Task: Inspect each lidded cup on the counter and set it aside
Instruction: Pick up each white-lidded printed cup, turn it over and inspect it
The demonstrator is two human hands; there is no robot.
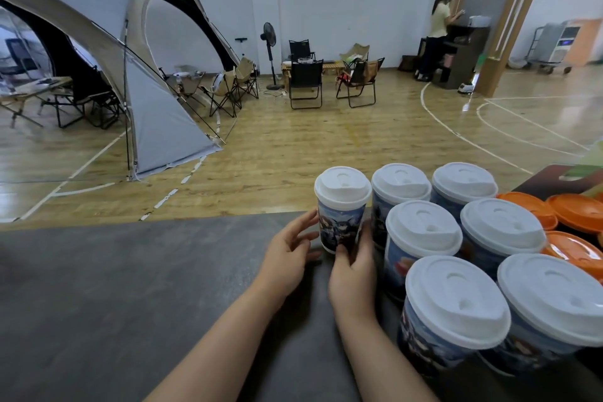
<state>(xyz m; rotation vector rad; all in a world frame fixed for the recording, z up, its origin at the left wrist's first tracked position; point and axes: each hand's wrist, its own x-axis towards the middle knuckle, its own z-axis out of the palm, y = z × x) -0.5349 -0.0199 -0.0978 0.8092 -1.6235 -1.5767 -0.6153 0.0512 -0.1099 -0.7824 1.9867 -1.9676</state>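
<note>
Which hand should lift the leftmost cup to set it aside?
Probably the right hand: its grip wraps the leftmost cup, while the left hand only touches the cup's side with straight fingers.

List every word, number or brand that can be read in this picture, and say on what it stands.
No text can be read anywhere.
Leftmost cup: colour picture on its side, any lettering too blurred.
Other cups: same blurred print.
White lids: plain, no print.
Orange lids: no print shows.
Grey machine, far right: panel too small to read.
</note>
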